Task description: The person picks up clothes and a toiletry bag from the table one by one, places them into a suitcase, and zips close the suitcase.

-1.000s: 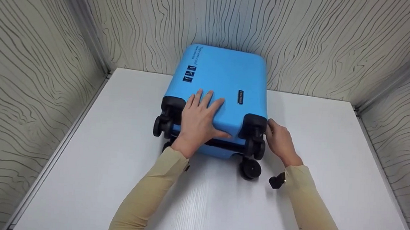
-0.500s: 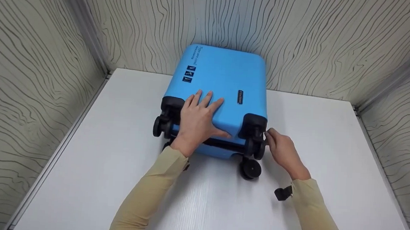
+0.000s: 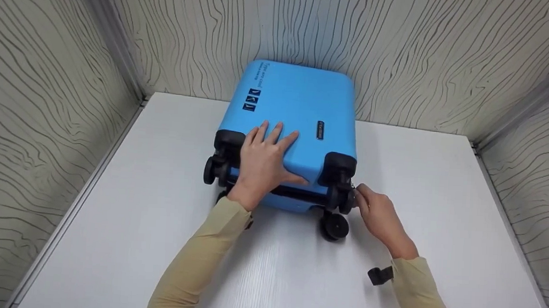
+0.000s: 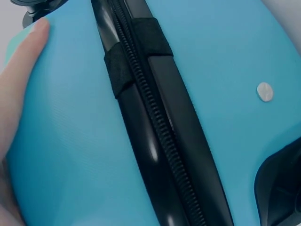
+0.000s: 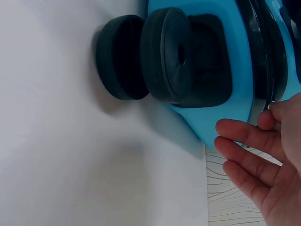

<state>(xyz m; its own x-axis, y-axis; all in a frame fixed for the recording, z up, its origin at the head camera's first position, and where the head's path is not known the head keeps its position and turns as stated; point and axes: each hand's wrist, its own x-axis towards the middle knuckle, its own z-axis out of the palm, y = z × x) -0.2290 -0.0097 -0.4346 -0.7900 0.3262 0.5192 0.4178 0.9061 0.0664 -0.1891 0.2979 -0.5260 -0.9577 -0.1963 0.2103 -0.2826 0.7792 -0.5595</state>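
A blue hard-shell suitcase [image 3: 301, 98] with black corner guards lies on the white table, its wheeled end towards me. My left hand [image 3: 262, 165] rests on its upper shell near that end, fingers spread and straight. In the left wrist view a black zipper [image 4: 162, 127] runs between two dark bands across the wheeled end. At the suitcase's right side, beside the wheels, my right hand [image 3: 378, 212] pinches a small zipper pull [image 5: 271, 106] between thumb and index finger. The pull is mostly hidden by the fingertips. The other fingers of that hand are loosely extended.
Black caster wheels [image 3: 334, 226] stick out from the suitcase's near end, close to the right hand. Wood-grain patterned panels [image 3: 186, 34] enclose the white table [image 3: 443, 193] at the back and both sides. A black strap mount [image 3: 380, 275] sits on the right wrist.
My right hand has slid towards me along the suitcase's right side, from the corner guard down to beside the wheels. My left hand and the suitcase have barely moved.
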